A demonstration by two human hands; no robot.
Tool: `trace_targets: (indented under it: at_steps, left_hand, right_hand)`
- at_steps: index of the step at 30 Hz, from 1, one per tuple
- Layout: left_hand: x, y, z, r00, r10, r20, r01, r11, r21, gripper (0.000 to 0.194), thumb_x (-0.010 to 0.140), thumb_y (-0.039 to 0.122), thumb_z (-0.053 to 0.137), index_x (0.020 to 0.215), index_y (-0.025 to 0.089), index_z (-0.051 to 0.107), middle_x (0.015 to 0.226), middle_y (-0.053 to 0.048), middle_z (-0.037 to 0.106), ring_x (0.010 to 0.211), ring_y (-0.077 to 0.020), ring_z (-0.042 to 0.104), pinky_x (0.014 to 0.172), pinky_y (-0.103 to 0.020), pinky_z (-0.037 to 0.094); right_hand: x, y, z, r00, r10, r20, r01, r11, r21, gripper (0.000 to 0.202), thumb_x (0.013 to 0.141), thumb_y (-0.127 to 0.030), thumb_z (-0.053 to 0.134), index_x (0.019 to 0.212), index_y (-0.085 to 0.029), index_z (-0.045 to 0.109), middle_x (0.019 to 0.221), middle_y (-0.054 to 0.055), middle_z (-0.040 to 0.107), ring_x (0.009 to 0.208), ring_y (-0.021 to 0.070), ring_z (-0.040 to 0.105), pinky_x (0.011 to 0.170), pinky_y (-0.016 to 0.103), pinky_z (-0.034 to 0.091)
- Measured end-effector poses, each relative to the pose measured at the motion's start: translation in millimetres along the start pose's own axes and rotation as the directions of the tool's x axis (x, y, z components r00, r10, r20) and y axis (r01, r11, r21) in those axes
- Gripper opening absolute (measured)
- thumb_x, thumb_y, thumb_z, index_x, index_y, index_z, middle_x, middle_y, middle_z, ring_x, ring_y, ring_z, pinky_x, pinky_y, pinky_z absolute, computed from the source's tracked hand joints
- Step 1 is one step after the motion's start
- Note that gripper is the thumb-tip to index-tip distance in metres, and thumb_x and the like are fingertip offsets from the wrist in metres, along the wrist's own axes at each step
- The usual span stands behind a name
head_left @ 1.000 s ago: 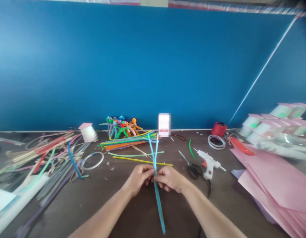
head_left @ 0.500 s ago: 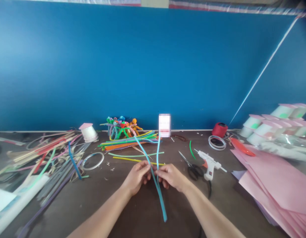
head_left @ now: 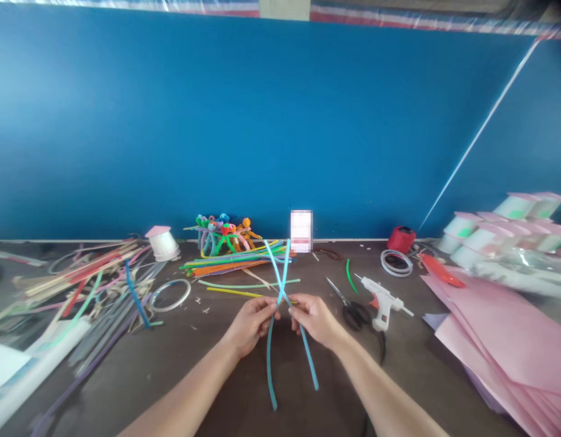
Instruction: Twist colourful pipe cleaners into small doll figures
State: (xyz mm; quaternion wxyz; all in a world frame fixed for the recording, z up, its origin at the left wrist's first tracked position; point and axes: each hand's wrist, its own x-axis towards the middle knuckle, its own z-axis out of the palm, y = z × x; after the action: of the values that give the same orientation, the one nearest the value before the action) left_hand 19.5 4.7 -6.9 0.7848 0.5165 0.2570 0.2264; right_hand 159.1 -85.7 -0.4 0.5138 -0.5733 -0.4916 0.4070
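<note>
Two light-blue pipe cleaners cross in an X just above my fingertips, over the middle of the table. My left hand (head_left: 253, 325) is closed in a pinch on one pipe cleaner (head_left: 270, 358), whose lower end hangs down toward me. Opposite it, my right hand (head_left: 314, 318) pinches the other pipe cleaner (head_left: 310, 358), which slants from upper left to lower right. The two hands are close together but apart. Beyond them lie a pale green pipe cleaner (head_left: 244, 284) and a yellow one (head_left: 230, 292).
Scissors (head_left: 353, 309) and a white glue gun (head_left: 384, 300) lie right of my hands. Farther right are pink sheets (head_left: 503, 340) and stacked cups (head_left: 484, 240). Behind are bundled pipe cleaners (head_left: 235, 265) and small colourful figures (head_left: 225, 233). Mixed strips (head_left: 102, 321) cover the left.
The two pipe cleaners, whose lower lengths ran together below my hands, now cross above my fingers. Their upper ends have come closer together and their lower ends have spread apart.
</note>
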Motion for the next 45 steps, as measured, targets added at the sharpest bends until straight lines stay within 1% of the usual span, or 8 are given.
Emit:
trace_targets:
  at_steps: [4,7,11,19,29,34,40,45]
  left_hand:
    - [1,0,-0.8,1.000,0.009,0.013,-0.009,1.000,-0.002,0.024,0.068,0.028,0.063,0.085,0.016,0.050,0.054,0.005,0.054,0.035,-0.0005,0.026,0.034,-0.015,0.013]
    - [1,0,-0.9,0.999,0.001,0.047,-0.002,1.000,0.017,0.025,0.069,0.030,0.063,0.086,0.014,0.053,0.055,0.004,0.053,0.035,0.0002,0.025,0.034,-0.015,0.012]
    - [1,-1,-1.2,1.000,-0.003,0.026,0.002,0.999,0.035,0.024,0.067,0.031,0.064,0.079,0.011,0.056,0.055,0.004,0.053,0.035,0.0006,0.025,0.034,-0.016,0.012]
    - [2,1,-2.3,1.000,-0.030,0.007,0.030,1.000,0.001,0.022,0.066,0.030,0.065,0.075,0.012,0.056,0.055,0.004,0.053,0.035,0.0006,0.024,0.034,-0.015,0.011]
    - [1,1,-0.9,0.999,-0.027,-0.030,0.028,0.999,0.035,0.019,0.064,0.026,0.064,0.071,0.013,0.052,0.053,0.002,0.055,0.035,-0.0005,0.028,0.033,-0.014,0.015]
    - [1,0,-1.2,1.000,-0.017,-0.019,0.018,0.999,0.044,0.018,0.064,0.026,0.064,0.070,0.013,0.052,0.054,0.002,0.055,0.035,-0.0004,0.027,0.033,-0.014,0.016]
    - [1,0,-1.2,0.999,-0.025,-0.032,0.027,0.998,0.049,0.019,0.063,0.027,0.065,0.068,0.013,0.053,0.054,0.002,0.055,0.035,-0.0004,0.027,0.034,-0.015,0.015]
    - [0,2,-0.1,0.999,-0.036,-0.025,0.038,0.998,0.052,0.021,0.062,0.029,0.065,0.066,0.012,0.053,0.054,0.002,0.055,0.036,-0.0005,0.027,0.034,-0.015,0.015]
  right_hand:
    - [-1,-2,2,1.000,0.019,0.024,-0.018,0.999,-0.051,0.025,0.076,-0.028,0.049,0.093,-0.013,0.060,0.047,-0.004,0.053,0.038,0.0069,0.046,0.042,0.019,0.042]
    - [-2,-4,2,0.998,0.019,0.063,-0.014,0.997,-0.073,0.023,0.077,-0.028,0.048,0.086,-0.013,0.063,0.047,-0.004,0.052,0.038,0.0061,0.045,0.041,0.018,0.041]
    - [-3,-4,2,0.995,0.012,0.104,-0.006,0.998,-0.058,0.026,0.077,-0.029,0.047,0.092,-0.014,0.063,0.047,-0.004,0.052,0.038,0.0062,0.045,0.042,0.018,0.041]
    - [-1,1,0,0.997,0.015,0.081,-0.011,0.999,-0.040,0.029,0.077,-0.030,0.048,0.098,-0.014,0.062,0.047,-0.004,0.052,0.038,0.0058,0.044,0.040,0.017,0.038]
    - [-1,3,-1,0.995,0.005,0.098,-0.001,0.999,-0.035,0.028,0.078,-0.030,0.047,0.096,-0.014,0.063,0.048,-0.004,0.052,0.038,0.0055,0.044,0.040,0.016,0.039]
    - [-1,2,0,0.996,0.020,0.093,-0.016,0.999,-0.040,0.028,0.078,-0.031,0.048,0.095,-0.013,0.062,0.047,-0.004,0.052,0.039,0.0057,0.044,0.040,0.016,0.040]
    - [-2,-2,0,0.996,0.036,0.087,-0.033,0.999,-0.030,0.028,0.076,-0.034,0.049,0.087,-0.012,0.063,0.047,-0.003,0.053,0.038,0.0059,0.045,0.041,0.017,0.039]
    - [-2,-7,-1,0.992,0.101,0.072,-0.106,0.992,0.063,0.031,0.077,-0.041,0.046,0.073,-0.013,0.059,0.045,-0.003,0.053,0.037,0.0068,0.046,0.040,0.018,0.040]
